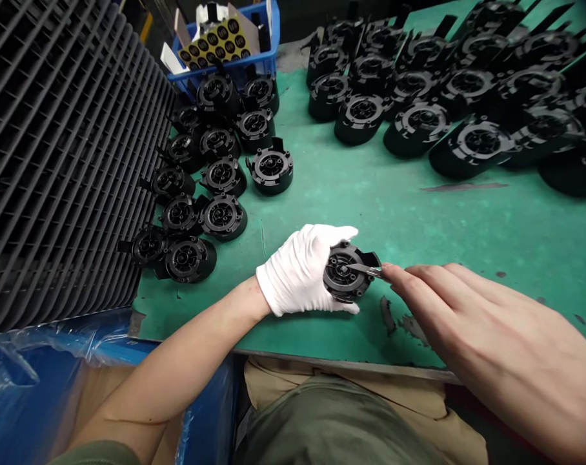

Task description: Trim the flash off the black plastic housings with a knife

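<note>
My left hand [307, 274], in a white glove, wraps round the side of a round black plastic housing [335, 271] near the table's front edge. The housing's ringed face with ribs and small holes is turned up towards me. My bare right hand [477, 323] pinches a slim, pointed metal tool [368, 268], which looks like a knife blade or tweezers. Its tip is at the small light square in the middle of the housing; whether it touches cannot be seen. The tool's rear part is hidden by my right fingers.
Several similar black housings [222, 216] stand at the left on the green table [322, 187], and many more [421, 123] fill the back right. A blue bin [268, 61] holds a yellow sheet of round black stickers [215, 45]. Stacked dark grilles [70, 142] rise along the left edge.
</note>
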Available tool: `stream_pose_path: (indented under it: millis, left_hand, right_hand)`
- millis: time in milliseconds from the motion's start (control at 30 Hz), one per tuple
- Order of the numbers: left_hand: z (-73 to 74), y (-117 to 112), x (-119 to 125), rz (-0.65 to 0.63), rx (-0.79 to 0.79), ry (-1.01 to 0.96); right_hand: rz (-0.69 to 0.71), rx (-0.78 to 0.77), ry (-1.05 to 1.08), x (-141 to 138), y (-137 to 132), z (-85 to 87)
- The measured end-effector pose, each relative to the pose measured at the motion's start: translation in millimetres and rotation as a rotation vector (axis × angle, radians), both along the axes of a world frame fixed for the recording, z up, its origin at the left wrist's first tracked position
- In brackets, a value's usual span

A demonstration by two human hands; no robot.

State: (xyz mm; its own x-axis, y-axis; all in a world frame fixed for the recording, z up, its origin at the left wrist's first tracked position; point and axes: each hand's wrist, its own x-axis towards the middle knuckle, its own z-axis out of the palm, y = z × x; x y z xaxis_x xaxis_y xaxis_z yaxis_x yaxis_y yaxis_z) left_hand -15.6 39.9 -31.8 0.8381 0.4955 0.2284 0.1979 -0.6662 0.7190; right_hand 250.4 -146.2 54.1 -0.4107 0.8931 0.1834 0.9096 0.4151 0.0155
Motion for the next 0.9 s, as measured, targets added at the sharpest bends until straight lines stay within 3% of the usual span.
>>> stream_pose_path:
  millis: [167, 300, 467, 667, 833, 900]
  left_hand:
    - [-3.2, 0, -2, 0.004, 0.002, -0.002]
    - [-7.5, 1, -2, 0.004, 0.027, -0.015]
    - [-2.7, 1, 0, -0.001, 0.021, -0.012]
    - [-1.9, -1, 4, 0.020, 0.024, -0.007]
    - [1.3, -20, 10, 0.199, 0.016, 0.056]
    - [7.0, -26, 9, 0.210, -0.005, 0.079]
  right_hand:
    - [-0.029, -0.039, 0.043, -4, -5, -0.7]
    - [-0.021, -0.042, 0.012, -6, -5, 9.0]
    - [0.025, -0.017, -0.062, -10, -1, 22.1]
    - [0.028, 0.029, -0.077, -18, -3, 22.5]
    - [-0.027, 0.012, 0.002, 3, 1, 21.6]
    - [-0.056, -0.010, 0.060, 16, 2, 18.4]
